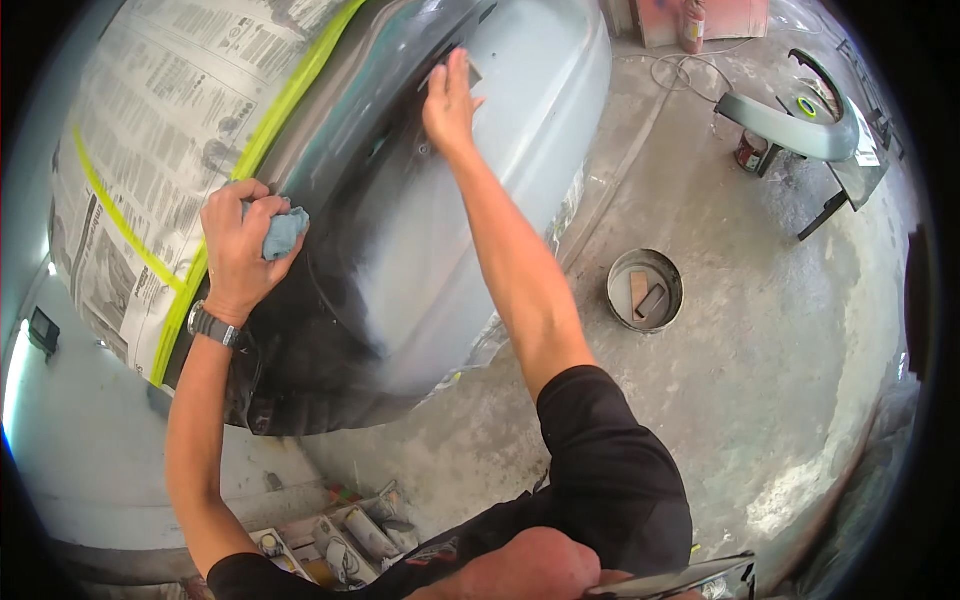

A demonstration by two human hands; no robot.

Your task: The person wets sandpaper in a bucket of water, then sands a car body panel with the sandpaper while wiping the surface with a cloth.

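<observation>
My left hand [238, 245] grips a crumpled pale blue cloth [285, 232] beside the yellow tape edge [273, 125] of a newspaper-masked section [170, 90]. My right hand [450, 110] is higher on the car body panel [520, 150], fingers extended over a small flat block [471, 74] that it holds against the surface, near a dark groove. The panel has pale grey primer with sanded black and teal patches; its lower left [290, 380] is dark.
On the concrete floor [740, 360] at right sit a round bucket [672, 290] with two blocks inside and a stand bearing a grey curved part [790, 130] beside a can [750, 152]. A red extinguisher [692, 25] and hose stand behind. Cluttered containers [365, 540] lie below.
</observation>
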